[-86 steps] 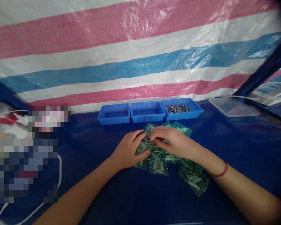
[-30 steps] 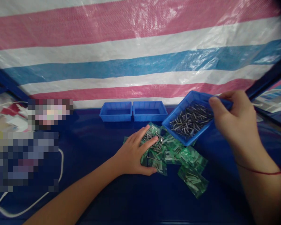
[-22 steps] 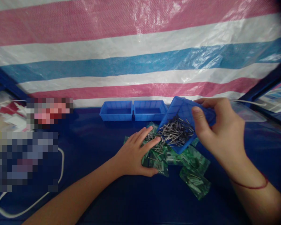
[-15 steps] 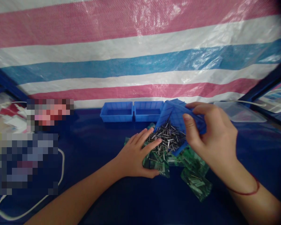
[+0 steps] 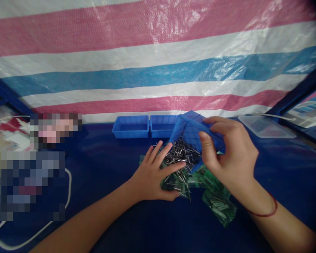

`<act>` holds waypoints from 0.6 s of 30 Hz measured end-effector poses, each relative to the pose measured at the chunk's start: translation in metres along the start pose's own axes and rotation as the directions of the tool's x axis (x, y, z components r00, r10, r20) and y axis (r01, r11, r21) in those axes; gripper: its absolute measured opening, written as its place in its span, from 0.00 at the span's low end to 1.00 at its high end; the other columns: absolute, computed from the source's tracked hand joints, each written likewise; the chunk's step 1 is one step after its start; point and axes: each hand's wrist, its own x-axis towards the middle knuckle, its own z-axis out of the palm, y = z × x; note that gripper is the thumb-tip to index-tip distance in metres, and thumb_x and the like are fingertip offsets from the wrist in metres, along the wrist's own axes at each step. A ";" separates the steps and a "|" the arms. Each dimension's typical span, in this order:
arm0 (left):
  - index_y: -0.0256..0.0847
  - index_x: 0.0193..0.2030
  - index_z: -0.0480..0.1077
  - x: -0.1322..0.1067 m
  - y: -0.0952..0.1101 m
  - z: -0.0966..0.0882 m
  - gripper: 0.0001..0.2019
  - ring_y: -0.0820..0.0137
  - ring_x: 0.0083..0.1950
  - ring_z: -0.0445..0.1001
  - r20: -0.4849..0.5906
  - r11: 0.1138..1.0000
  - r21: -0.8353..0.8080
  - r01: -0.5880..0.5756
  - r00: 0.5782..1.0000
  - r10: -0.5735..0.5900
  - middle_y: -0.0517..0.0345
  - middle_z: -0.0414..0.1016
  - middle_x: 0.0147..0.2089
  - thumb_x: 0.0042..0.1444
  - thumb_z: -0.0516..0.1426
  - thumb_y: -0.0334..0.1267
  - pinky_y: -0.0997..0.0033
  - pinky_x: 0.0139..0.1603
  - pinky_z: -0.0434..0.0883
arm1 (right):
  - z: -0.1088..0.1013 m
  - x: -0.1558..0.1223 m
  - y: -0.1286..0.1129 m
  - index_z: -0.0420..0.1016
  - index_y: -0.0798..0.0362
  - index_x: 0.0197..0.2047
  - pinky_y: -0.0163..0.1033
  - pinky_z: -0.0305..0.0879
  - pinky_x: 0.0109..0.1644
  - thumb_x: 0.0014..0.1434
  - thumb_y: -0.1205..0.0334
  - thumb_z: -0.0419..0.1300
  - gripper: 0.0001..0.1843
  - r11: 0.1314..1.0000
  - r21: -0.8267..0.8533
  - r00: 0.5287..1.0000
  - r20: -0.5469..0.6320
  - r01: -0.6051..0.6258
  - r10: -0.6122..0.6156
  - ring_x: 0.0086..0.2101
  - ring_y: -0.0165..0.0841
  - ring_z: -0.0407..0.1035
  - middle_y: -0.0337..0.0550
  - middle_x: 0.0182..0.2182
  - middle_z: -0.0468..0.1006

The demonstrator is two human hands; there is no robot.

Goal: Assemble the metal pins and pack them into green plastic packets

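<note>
My right hand [image 5: 229, 151] grips the edge of a blue plastic bin [image 5: 191, 128], which is tipped toward me and to the left. A heap of thin metal rivets or pins [image 5: 183, 151] lies at the bin's mouth and spills onto small green packets [image 5: 217, 205]. My left hand [image 5: 154, 174] is beside the heap with its fingers spread, the fingertips at the left edge of the metal pieces. Its thumb lies over one of the packets. The lower side of the bin is partly hidden by the pieces and my right hand.
Two blue bins [image 5: 131, 127] stand side by side at the back of the dark blue table [image 5: 107, 158]. A clear plastic lid or tray [image 5: 265, 127] lies at the back right. A white cable [image 5: 70, 186] loops on the left, near blurred items. A striped sheet [image 5: 147, 80] hangs behind.
The tipped bin and my right hand have moved a little to the left. More metal pieces have slid out over the packets near my left hand, which has hardly moved.
</note>
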 end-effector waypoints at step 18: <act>0.50 0.63 0.62 0.003 0.003 -0.001 0.27 0.51 0.69 0.52 0.079 0.999 0.000 -0.038 0.996 0.038 0.50 0.58 0.66 0.57 0.54 0.53 0.42 0.67 0.45 | -0.002 -0.001 0.010 0.68 0.47 0.40 0.51 0.69 0.48 0.55 0.68 0.61 0.10 0.998 0.006 0.997 0.023 0.069 -0.069 0.43 0.43 0.72 0.47 0.42 0.77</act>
